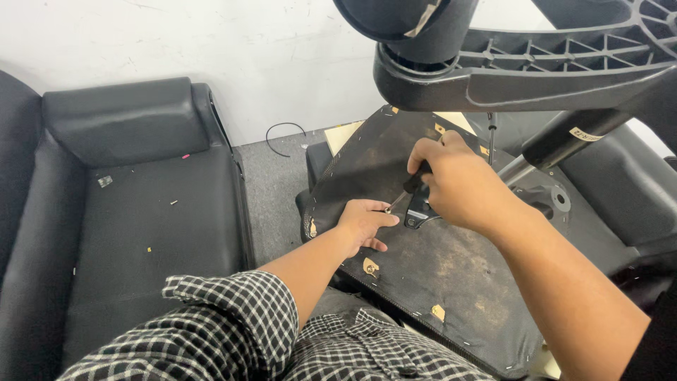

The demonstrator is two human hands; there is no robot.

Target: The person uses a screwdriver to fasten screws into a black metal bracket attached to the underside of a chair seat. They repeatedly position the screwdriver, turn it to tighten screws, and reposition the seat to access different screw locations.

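screwdriver (407, 192): handle hidden inside right hand (462, 185) | chair base (536, 63): cut by top edge

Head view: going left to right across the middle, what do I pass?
Black sofa seat → strip of grey floor → left hand flat on the upturned chair seat underside → screwdriver → right hand gripping it → chair's metal mounting plate.
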